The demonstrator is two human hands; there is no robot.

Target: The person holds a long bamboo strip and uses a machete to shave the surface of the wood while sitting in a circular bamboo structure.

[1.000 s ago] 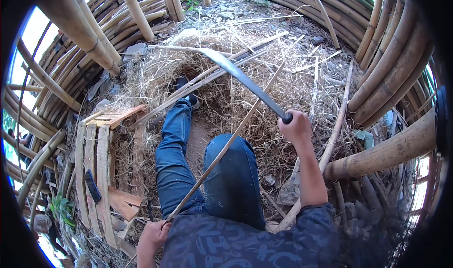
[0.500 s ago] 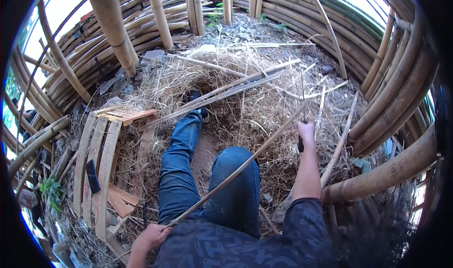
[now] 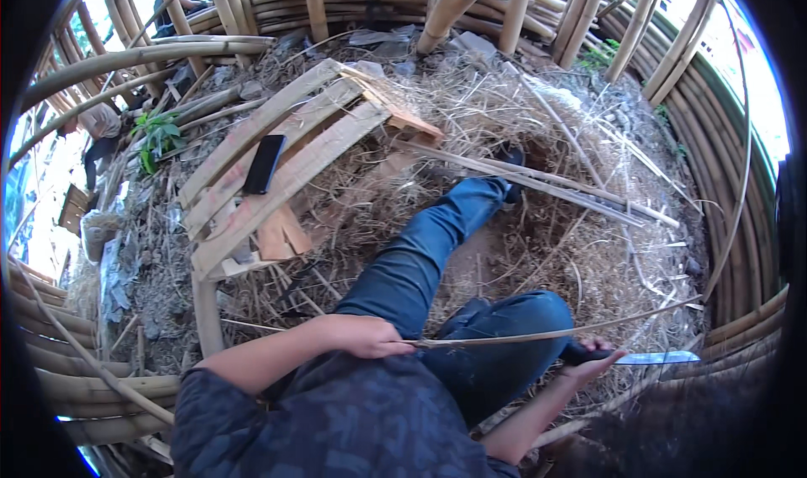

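My left hand (image 3: 366,335) is closed on one end of a long, thin bamboo strip (image 3: 504,338). The strip runs to the right across my raised right knee and bends upward toward its far end. Lower right of that knee, my right hand (image 3: 588,365) grips the black handle of a long-bladed knife (image 3: 660,358). Its shiny blade points right, below the strip and apart from it. Dry straw and fine shavings (image 3: 588,276) cover the ground around my legs.
Left of my legs lies a slatted wooden crate (image 3: 282,171) with a black phone (image 3: 264,164) on it. Split bamboo strips (image 3: 538,182) lie across the straw beyond my knee. Bamboo poles (image 3: 458,7) stand at the back, and stacked bamboo (image 3: 714,184) lines the right side.
The view has swung to the left. The knife has gone from pointing up and away to pointing right. The bamboo strip, slanted before, now lies nearly level across my knee, still in my left hand.
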